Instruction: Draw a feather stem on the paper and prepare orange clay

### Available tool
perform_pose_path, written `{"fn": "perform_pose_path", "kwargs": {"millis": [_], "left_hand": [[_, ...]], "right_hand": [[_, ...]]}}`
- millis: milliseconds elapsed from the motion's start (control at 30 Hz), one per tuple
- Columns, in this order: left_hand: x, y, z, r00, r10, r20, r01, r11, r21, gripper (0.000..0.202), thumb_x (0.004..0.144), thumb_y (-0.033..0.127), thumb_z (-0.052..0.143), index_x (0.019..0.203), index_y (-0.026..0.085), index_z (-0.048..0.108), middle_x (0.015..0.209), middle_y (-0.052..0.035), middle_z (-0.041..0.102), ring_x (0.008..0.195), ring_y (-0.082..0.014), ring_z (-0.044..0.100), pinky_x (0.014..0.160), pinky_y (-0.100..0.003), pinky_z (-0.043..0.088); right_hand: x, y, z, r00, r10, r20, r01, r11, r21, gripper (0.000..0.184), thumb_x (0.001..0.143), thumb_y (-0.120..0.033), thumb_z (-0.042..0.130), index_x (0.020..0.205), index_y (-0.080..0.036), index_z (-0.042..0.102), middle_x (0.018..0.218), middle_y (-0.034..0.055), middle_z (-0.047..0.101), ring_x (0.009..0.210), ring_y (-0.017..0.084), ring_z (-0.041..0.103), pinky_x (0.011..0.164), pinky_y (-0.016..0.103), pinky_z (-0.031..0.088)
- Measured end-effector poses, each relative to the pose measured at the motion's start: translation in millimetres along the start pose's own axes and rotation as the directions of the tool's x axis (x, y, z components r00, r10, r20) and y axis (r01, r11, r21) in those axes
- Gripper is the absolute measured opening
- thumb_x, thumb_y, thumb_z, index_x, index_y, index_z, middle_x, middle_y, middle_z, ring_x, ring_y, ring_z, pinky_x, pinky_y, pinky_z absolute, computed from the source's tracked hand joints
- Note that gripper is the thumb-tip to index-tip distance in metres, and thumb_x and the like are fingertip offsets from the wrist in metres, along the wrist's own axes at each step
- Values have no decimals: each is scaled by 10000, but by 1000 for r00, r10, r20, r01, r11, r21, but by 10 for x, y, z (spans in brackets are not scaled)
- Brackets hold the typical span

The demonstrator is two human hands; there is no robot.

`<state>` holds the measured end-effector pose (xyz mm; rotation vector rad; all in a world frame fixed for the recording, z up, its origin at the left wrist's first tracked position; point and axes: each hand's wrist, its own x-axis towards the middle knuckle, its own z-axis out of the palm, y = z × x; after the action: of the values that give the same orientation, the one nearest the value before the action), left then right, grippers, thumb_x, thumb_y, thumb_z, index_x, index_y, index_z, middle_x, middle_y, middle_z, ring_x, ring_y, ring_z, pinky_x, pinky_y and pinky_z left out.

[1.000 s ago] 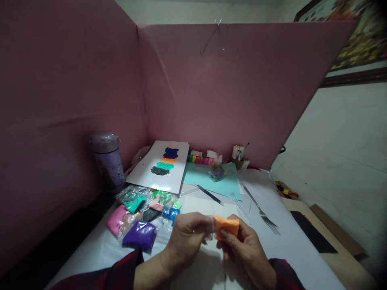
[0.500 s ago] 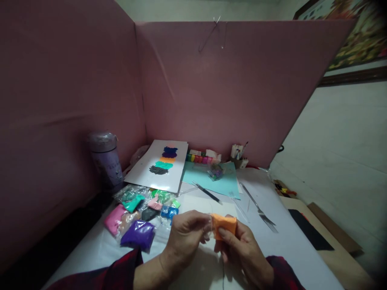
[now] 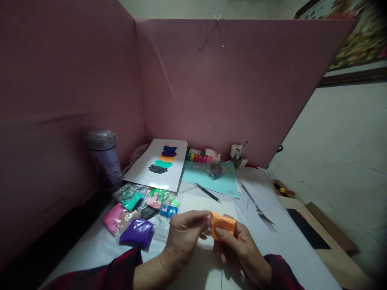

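Observation:
An orange packet of modelling clay (image 3: 223, 224) in clear plastic is held between my two hands above the white table. My right hand (image 3: 242, 245) grips its right side, with the thumb pressed on the front face. My left hand (image 3: 186, 233) is closed on the loose clear plastic at the packet's left end. Left of my left hand lie several more clay packets, among them a purple packet (image 3: 137, 233), a pink packet (image 3: 114, 217) and a blue packet (image 3: 168, 210).
Behind stand a white sheet with coloured stripes (image 3: 142, 169) and a light blue sheet (image 3: 196, 173). Black tweezers (image 3: 207, 191), a metal fork (image 3: 256, 207) and a clear plastic fork (image 3: 238, 206) lie beyond my hands. A purple tumbler (image 3: 105, 161) is at left, against pink panels (image 3: 236, 88).
Both hands hold the orange packet in nearly the same place. The packet is tilted slightly differently, and the whole view has shifted a little.

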<state>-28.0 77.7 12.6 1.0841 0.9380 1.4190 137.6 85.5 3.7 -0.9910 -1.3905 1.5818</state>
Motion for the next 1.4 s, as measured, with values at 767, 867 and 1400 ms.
{"fn": "perform_pose_path", "kwargs": {"millis": [767,867,1400], "left_hand": [[1,3,7,994,108,-12,-108,994,-8,111,750,236,738,755,137,787,560,-29,639,526,-110,561,525,-212,482],[3,-21,-9,999,53,-7,-53,999,12,164,750,287,754,830,152,804,608,-44,674,540,-111,568,524,-211,497],[50,45,-32,988,-120,94,111,990,91,167,656,261,767,741,117,761,728,-62,707,631,-146,611,503,-210,518]], "right_hand": [[12,52,-3,995,97,34,-100,990,95,477,827,-583,645,876,-115,568,564,46,664,350,59,518,349,129,336],[16,43,-7,994,107,20,-109,988,111,486,813,-590,657,872,-115,575,557,41,662,347,57,521,346,123,345],[28,50,-38,989,95,113,-103,992,66,470,840,-582,626,907,-127,532,499,32,645,313,61,478,304,118,302]]}}
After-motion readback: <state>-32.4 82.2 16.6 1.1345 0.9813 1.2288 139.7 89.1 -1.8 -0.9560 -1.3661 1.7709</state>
